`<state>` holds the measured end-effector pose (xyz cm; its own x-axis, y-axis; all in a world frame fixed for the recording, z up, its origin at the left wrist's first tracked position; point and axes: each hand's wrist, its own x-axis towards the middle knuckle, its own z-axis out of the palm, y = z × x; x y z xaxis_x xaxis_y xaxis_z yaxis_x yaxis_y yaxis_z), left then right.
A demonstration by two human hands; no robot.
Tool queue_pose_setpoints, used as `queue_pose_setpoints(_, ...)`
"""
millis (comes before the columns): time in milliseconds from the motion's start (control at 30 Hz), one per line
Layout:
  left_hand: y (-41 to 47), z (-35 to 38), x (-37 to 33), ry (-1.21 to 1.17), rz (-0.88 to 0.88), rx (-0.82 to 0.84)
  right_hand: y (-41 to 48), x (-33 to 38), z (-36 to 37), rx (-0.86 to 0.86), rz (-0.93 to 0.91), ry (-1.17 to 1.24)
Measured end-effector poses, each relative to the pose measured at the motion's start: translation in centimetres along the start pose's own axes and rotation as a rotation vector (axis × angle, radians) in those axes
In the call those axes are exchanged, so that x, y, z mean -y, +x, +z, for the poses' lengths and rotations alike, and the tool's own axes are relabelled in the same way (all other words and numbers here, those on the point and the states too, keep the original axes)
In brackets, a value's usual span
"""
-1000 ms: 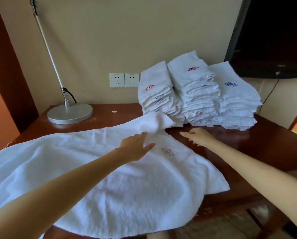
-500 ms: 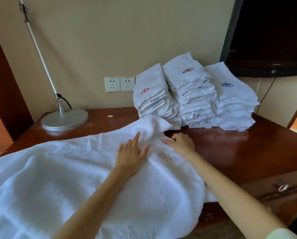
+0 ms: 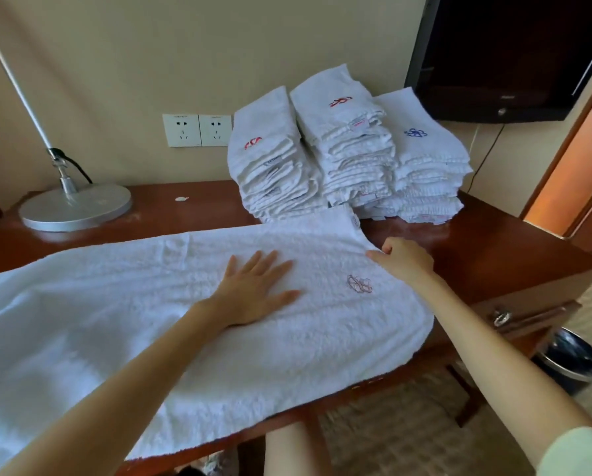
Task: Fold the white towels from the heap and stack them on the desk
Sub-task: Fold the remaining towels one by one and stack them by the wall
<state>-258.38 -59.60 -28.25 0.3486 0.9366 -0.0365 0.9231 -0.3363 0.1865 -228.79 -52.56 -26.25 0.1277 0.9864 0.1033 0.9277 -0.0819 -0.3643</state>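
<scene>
On the towel [image 3: 116, 321], left hand [image 3: 253, 290] lies flat; right hand [image 3: 404, 259] pinches its edge.

Lamp [image 3: 75, 207], sockets [image 3: 197, 129], television [image 3: 500, 53], bin [image 3: 570, 363]

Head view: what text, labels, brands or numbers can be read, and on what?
No text reads clearly.
Red embroidery on left stack: not legible.
Red embroidery on middle stack: not legible.
Blue embroidery on right stack: not legible.
Pink embroidery and corner tag on spread towel: too blurred.
Brand mark on TV: too small.
Markings on sockets: too small.
</scene>
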Motion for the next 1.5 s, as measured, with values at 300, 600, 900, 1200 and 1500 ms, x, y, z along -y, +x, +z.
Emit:
queue_pose_setpoints(300, 0.4, 1.0, -6.8, 0.079, 0.142, 0.062, -2.4, -4.2, -1.6, 0.113, -0.032, 0.207)
queue_pose_setpoints(600, -0.2, 2.0, -6.9, 0.041, 0.176, -0.003, -4.5, -4.7, -1.8, 0.020, -0.067, 0.224)
queue_pose_setpoints(900, 0.3, 3.3, -12.7, 0.036, 0.423, -0.100, -13.4, -7.2, -1.0, -0.267, -0.065, 0.174)
queue_pose_setpoints(1200, -0.2, 5.0, -13.2, 0.330, 0.631, -0.345, -16.1, -9.4, 2.1, 0.272, 0.138, 0.627)
queue_pose_setpoints(1500, -3.5, 7.3, -13.7, 0.237, 0.625, -0.363, -17.7, -8.4, 0.0, 0.180, 0.193, 0.859)
